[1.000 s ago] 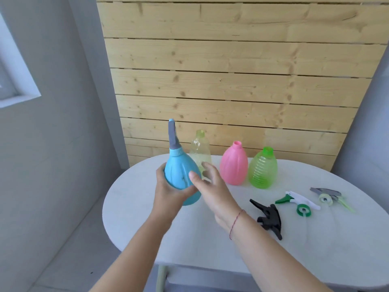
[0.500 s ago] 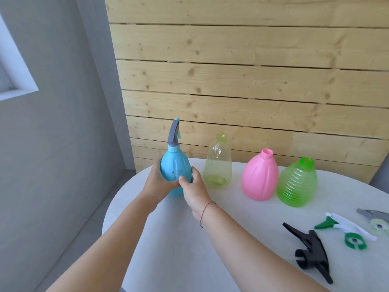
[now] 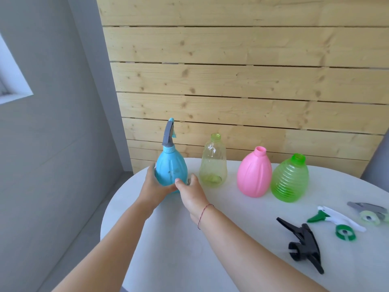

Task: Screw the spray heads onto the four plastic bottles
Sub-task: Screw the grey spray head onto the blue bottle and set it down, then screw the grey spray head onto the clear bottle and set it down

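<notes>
Pale wooden planks [image 3: 242, 85] run across the back of the scene, with a grey wall [image 3: 52, 144] to one side and a white rounded tabletop [image 3: 168, 245] in front of them. At the tabletop's far left part the left hand [image 3: 154, 186] wraps around the lower body of the blue bottle [image 3: 171, 169], fingers curled behind it and thumb in front, so it is clamped on the bottle. The right hand [image 3: 192, 193] sits just right of the left one, its thumb pressed on the bottle's lower front and its fingers bent around the right side, gripping it too. A grey spray head [image 3: 168, 134] stands upright on the blue bottle's neck. Just right of the right hand stands the clear yellowish bottle [image 3: 213, 163], its neck uncapped; further right stand the pink bottle [image 3: 254, 173] and the ribbed green bottle [image 3: 290, 179], touching or nearly touching each other, both uncapped. Nearer the person and well to the right of the right forearm lie three loose heads: a black spray head [image 3: 303, 243], a white and green spray head [image 3: 336, 222] and a grey and pale green spray head [image 3: 370, 210] at the frame's edge.
</notes>
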